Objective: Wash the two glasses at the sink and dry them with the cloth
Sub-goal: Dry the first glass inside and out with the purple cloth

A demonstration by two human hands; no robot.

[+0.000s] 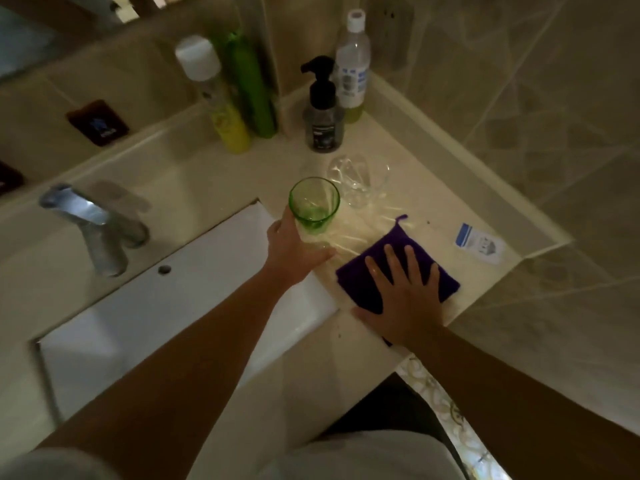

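The green glass (314, 206) stands upright on the table (214, 181), mouth up, just beside the right-hand rim of the sink (194, 271). The left hand (294, 249) is at its near side, low on the base, with the thumb up along the glass wall and the fingers curled round the foot; it holds the glass, though how firmly cannot be told. The glass's long axis is vertical, and the basin lies directly to its left, so the coming move is probably a short lift and carry leftward over the rim toward the faucet (93, 223), and the left hand is the one already on it.

Just behind the green glass and to its right, the clear glass (349, 181) stands on the table, apart from both hands. In front of the green glass and to its right lies the purple cloth (398, 251), flat on the table, with the right hand (403, 299) pressed on it, fingers straight and spread, gripping nothing.

Farther behind the green glass stand a black pump bottle (322, 116), a clear water bottle (352, 64), a green spray can (251, 88) and a yellow spray can (221, 98). A small white and blue packet (479, 242) lies well to the right of the green glass, beyond the cloth
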